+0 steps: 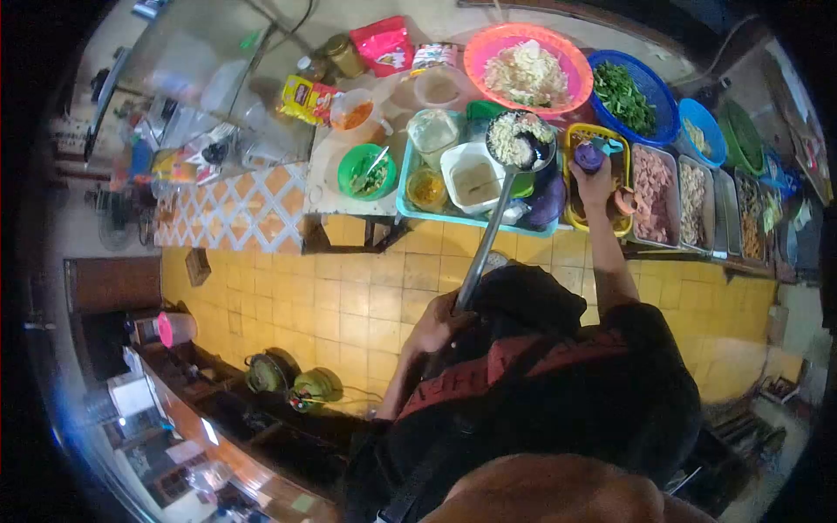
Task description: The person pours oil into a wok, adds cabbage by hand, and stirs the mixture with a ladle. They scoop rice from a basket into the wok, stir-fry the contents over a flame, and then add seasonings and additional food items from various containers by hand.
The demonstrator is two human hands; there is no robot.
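Observation:
My left hand [436,324] is closed around the end of a long metal handle, close against my body. At its far end, the round pan [523,166] holds pale chopped food against a dark inside, above the light-blue tray [404,196]. Reaching forward, my right hand [595,181] grips a small purple cup-like container [588,157] over the yellow basket [622,139]. A light-blue piece [613,146] and an orange-brown item [624,201] lie in that basket. In the tray are a white square tub [472,179], a cloudy container [433,132] and a purple item [547,202].
An orange-pink basin [479,78] of shredded cabbage and a blue basket [667,122] of greens stand behind. Metal trays of pink meat [652,192] and sliced food [696,200] line the right. A green bowl [357,155] with a spoon sits left. Green gas cylinders [316,386] stand on the floor.

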